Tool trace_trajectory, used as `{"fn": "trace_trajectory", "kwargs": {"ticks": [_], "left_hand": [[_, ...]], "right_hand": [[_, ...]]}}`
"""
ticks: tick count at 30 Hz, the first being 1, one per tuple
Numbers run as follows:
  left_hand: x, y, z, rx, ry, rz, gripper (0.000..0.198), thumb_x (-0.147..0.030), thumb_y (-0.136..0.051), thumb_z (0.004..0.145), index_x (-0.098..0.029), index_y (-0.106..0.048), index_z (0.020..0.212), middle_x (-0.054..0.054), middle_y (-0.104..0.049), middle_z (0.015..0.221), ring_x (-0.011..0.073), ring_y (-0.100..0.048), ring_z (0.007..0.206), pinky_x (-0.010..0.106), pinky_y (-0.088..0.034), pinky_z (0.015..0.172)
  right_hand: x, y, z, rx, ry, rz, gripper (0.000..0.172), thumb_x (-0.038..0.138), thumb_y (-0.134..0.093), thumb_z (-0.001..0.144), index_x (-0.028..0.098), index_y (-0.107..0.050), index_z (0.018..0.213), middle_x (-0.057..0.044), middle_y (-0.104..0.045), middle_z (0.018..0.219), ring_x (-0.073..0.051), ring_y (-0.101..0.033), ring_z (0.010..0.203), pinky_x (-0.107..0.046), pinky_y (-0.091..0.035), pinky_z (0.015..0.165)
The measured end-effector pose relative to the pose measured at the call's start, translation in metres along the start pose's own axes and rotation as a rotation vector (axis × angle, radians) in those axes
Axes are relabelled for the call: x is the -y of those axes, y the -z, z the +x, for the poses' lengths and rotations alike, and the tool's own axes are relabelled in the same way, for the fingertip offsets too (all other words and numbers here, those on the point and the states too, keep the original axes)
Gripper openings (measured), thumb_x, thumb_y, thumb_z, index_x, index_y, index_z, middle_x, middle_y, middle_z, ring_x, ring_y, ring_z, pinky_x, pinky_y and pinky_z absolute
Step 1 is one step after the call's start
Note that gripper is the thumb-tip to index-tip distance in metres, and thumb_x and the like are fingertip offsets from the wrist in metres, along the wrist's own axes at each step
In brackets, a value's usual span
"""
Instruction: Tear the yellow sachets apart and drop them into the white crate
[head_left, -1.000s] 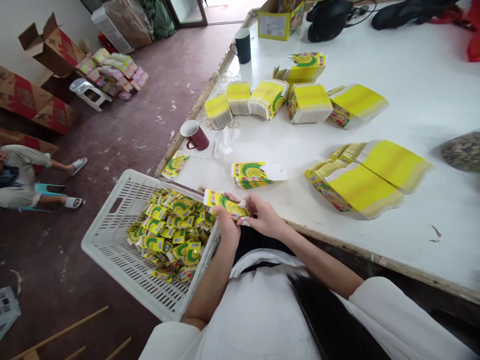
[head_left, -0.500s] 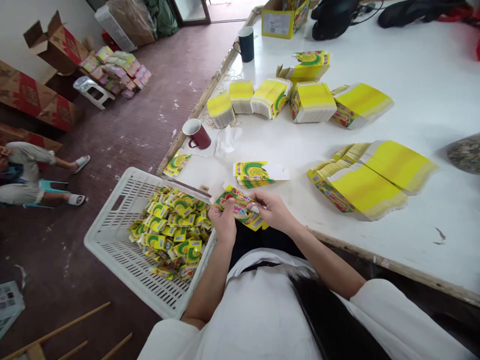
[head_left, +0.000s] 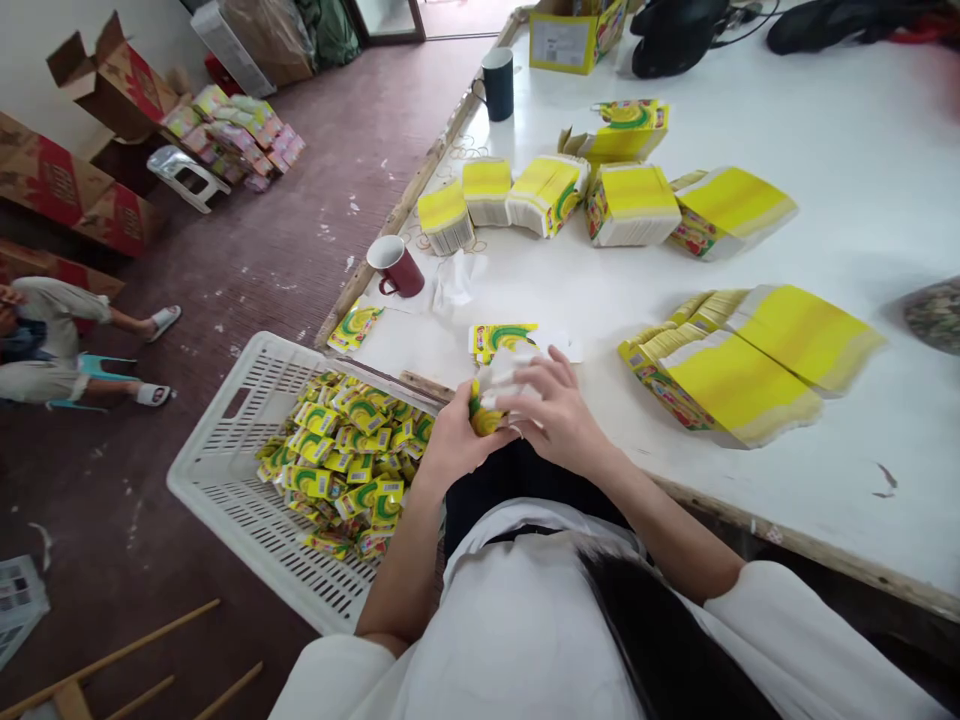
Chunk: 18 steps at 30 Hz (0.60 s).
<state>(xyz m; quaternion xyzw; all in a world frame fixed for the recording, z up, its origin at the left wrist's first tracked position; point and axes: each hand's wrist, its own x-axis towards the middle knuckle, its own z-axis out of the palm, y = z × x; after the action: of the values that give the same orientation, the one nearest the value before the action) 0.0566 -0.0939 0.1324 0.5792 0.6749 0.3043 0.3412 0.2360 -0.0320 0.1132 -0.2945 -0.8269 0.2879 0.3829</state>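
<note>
Close to the table's front edge, my left hand (head_left: 461, 435) is closed around a small yellow and green printed carton (head_left: 486, 418). My right hand (head_left: 551, 405) is against the same carton, its fingers bent and partly spread over a blurred white part of it. The fingers hide much of the carton. Just beyond my hands lies a short stack of flat printed cartons (head_left: 499, 340) with white flaps. On my left, a white plastic basket (head_left: 217, 480) holds many small yellow and green cartons (head_left: 345, 450).
Yellow carton stacks (head_left: 742, 375) lie right, with more bundles (head_left: 634, 200) behind. A maroon mug (head_left: 401, 270), crumpled tissue (head_left: 456, 280) and dark mug (head_left: 498, 88) stand near the left edge. A seated person's legs (head_left: 67, 330) and cardboard boxes (head_left: 75, 180) are across the floor.
The carton was held flatter between both hands, its printed face showing. Now it is turned in my left hand, a white part shows, and my right fingers have spread over it.
</note>
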Motion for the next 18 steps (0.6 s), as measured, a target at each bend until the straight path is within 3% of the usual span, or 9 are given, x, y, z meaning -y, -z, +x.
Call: {"fn": "trace_trajectory", "kwargs": {"ticks": [2,4,6,8,11,15,18], "left_hand": [[0.0,-0.008,-0.001,-0.056,0.015,0.004,0.054,-0.042,-0.084,0.07,-0.023,-0.055,0.111,0.0,-0.07,0.091,0.0223,-0.069,0.082,0.032,-0.055,0.073],[0.001,-0.017,-0.003,-0.109,-0.028,-0.017,0.055,-0.041,-0.082,0.071,-0.024,-0.051,0.114,0.002,-0.07,0.095,0.0226,-0.069,0.086,0.032,-0.055,0.076],[0.004,-0.023,-0.005,-0.131,-0.07,-0.032,0.064,-0.039,-0.08,0.073,-0.024,-0.045,0.124,0.005,-0.07,0.104,0.0245,-0.07,0.094,0.034,-0.056,0.08],[0.007,-0.027,-0.007,-0.153,-0.115,-0.016,0.073,-0.038,-0.077,0.075,-0.023,-0.038,0.134,0.009,-0.068,0.113,0.0265,-0.07,0.1,0.036,-0.056,0.084],[0.011,-0.03,-0.009,-0.17,-0.248,0.045,0.071,-0.036,-0.074,0.079,-0.022,-0.035,0.137,0.015,-0.062,0.125,0.0289,-0.066,0.114,0.04,-0.054,0.093],[0.013,-0.031,-0.011,-0.186,-0.363,0.083,0.06,-0.031,-0.073,0.08,-0.025,-0.038,0.128,0.011,-0.059,0.121,0.0263,-0.065,0.113,0.038,-0.054,0.092],[0.013,-0.03,-0.01,-0.201,-0.275,0.014,0.061,-0.028,-0.073,0.075,-0.027,-0.037,0.123,0.003,-0.062,0.105,0.0204,-0.067,0.091,0.033,-0.055,0.079]], "right_hand": [[-0.002,-0.003,-0.001,-0.144,-0.161,0.081,0.048,0.035,-0.068,0.088,0.027,-0.057,0.134,-0.013,-0.055,0.137,-0.034,-0.044,0.135,-0.058,-0.028,0.12],[-0.005,-0.006,-0.001,-0.16,-0.308,0.313,0.07,0.046,-0.068,0.087,0.022,-0.042,0.147,-0.018,-0.048,0.146,-0.036,-0.045,0.138,-0.057,-0.037,0.116],[-0.006,-0.01,-0.002,-0.036,-0.417,0.656,0.068,0.055,-0.062,0.09,0.022,-0.043,0.146,-0.017,-0.053,0.144,-0.034,-0.054,0.131,-0.054,-0.045,0.11],[-0.005,-0.014,-0.002,0.127,-0.514,0.953,0.06,0.061,-0.058,0.092,0.021,-0.055,0.137,-0.014,-0.063,0.135,-0.032,-0.062,0.122,-0.05,-0.052,0.104],[-0.002,-0.019,-0.003,0.201,-0.642,1.109,0.054,0.061,-0.066,0.087,0.021,-0.067,0.123,-0.011,-0.071,0.123,-0.03,-0.066,0.117,-0.047,-0.053,0.103],[0.0,-0.016,-0.001,0.138,-0.585,1.073,0.055,0.057,-0.073,0.083,0.024,-0.066,0.127,-0.008,-0.069,0.13,-0.029,-0.061,0.126,-0.044,-0.05,0.108],[0.002,-0.012,-0.001,0.173,-0.416,1.044,0.062,0.063,-0.067,0.086,0.023,-0.062,0.134,-0.009,-0.066,0.135,-0.03,-0.061,0.126,-0.044,-0.05,0.108]]}}
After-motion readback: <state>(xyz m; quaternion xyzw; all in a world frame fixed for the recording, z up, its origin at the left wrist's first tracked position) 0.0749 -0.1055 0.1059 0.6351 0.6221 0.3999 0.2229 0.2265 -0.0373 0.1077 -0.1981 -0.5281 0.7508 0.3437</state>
